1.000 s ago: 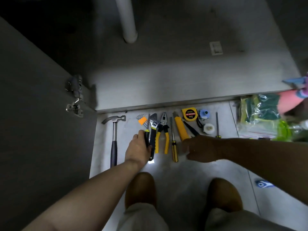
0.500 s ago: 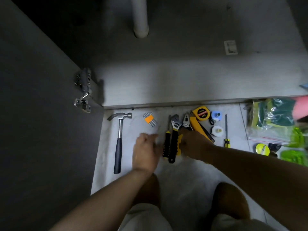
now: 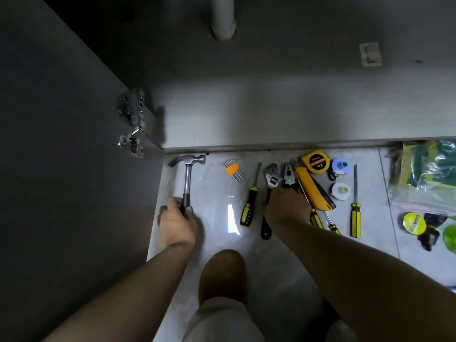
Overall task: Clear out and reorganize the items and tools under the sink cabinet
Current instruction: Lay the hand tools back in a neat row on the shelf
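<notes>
Hammer (image 3: 188,178) lies with its head just below the cabinet sill (image 3: 271,145): rigid steel, judged head-heavy. Left hand (image 3: 176,222) curls round its black rubber handle, the sound hold. Adjustable wrench (image 3: 271,176) and pliers (image 3: 288,175), also below the sill, look lighter, hard and slick. Right hand (image 3: 286,208) covers their handles; its grip cannot be told.

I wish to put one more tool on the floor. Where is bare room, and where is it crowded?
Bare tile lies between the hammer, gripped by the left hand, and the leftmost screwdriver, nearer you than the hex key set. The cabinet floor is mostly bare. Crowded: from the adjustable wrench to the tape measure, tools overlap under the right hand.
</notes>
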